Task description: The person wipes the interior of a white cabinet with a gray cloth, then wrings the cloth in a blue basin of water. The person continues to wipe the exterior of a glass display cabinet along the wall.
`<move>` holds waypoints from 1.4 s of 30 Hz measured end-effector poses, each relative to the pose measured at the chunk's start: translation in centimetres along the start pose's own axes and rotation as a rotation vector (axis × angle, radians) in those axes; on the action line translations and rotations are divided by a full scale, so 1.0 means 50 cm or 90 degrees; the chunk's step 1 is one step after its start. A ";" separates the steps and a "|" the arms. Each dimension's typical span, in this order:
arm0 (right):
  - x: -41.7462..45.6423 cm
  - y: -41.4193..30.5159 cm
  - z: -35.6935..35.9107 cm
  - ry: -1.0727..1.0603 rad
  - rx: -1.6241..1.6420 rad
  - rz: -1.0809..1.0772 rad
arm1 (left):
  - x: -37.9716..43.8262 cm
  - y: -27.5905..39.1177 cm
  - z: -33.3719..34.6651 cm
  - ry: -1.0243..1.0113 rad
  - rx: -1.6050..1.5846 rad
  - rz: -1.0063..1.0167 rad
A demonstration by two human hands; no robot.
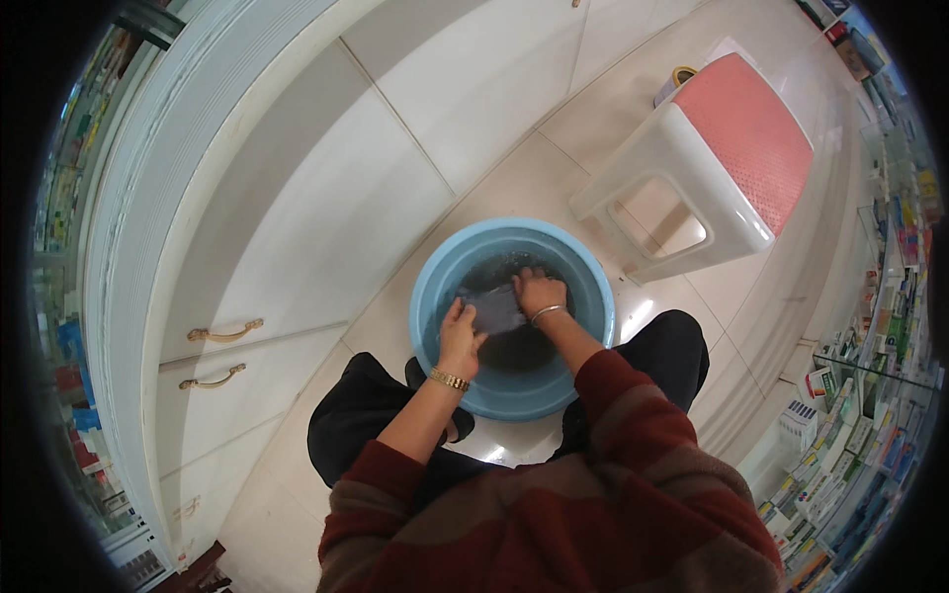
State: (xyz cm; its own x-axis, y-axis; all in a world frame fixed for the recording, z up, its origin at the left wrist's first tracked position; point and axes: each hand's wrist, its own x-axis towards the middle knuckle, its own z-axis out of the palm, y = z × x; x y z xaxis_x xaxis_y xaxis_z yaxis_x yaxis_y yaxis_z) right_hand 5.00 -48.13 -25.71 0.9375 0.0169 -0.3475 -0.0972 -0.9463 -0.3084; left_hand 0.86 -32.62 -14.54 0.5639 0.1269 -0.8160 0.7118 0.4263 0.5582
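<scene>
A round light-blue plastic basin [421, 296] stands on the floor between my knees. Dark, murky water [519, 357] covers its bottom, with some bubbles near the far side. A piece of wet dark-grey cloth [495, 308] is stretched between my hands over the water. My left hand [461, 335] grips its left edge, thumb on top. At the cloth's right edge, my right hand [540, 293] has curled fingers closed on it; the fingertips are partly hidden. A gold-coloured watch band [449, 379] circles my left wrist, and a silver bangle [549, 314] my right.
To the right of the basin stands a white plastic stool [660, 178] with a pink textured seat [749, 133], a tin [673, 83] behind it. White cabinets [296, 244] with metal handles [225, 331] line the left. Glass shelves with many small boxes [830, 474] run along the right.
</scene>
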 end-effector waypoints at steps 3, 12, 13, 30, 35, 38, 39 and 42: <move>0.003 0.005 0.017 -0.024 -0.179 -0.036 | 0.015 0.002 -0.034 0.024 -0.028 0.041; -0.018 -0.022 0.114 -0.334 -0.077 0.020 | -0.017 -0.022 -0.040 -0.016 0.098 -0.043; -0.014 -0.020 0.119 -0.317 -0.019 0.032 | -0.013 -0.023 -0.039 -0.019 0.108 -0.052; -0.198 -0.202 -0.186 0.189 0.562 -0.145 | 0.114 -0.073 -0.023 -0.361 -0.311 -0.161; -0.093 -0.145 -0.146 0.184 0.454 -0.040 | 0.022 -0.024 0.022 -0.092 -0.038 -0.106; -0.052 -0.092 -0.129 0.105 0.457 0.006 | 0.033 -0.033 0.009 -0.109 0.001 0.026; -0.051 -0.079 -0.124 0.123 0.481 0.004 | 0.033 -0.033 0.010 -0.109 0.009 0.066; -0.050 0.013 -0.084 0.074 0.652 0.024 | 0.022 0.001 0.001 -0.026 0.074 0.227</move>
State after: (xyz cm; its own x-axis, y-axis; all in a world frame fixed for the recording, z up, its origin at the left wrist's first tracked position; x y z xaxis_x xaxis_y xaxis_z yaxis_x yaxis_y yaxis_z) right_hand 3.98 -50.17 -21.34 0.9494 -0.0897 -0.3011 -0.3137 -0.2162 -0.9246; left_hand 1.51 -32.51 -15.41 0.7995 0.2127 -0.5617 0.5088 0.2570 0.8216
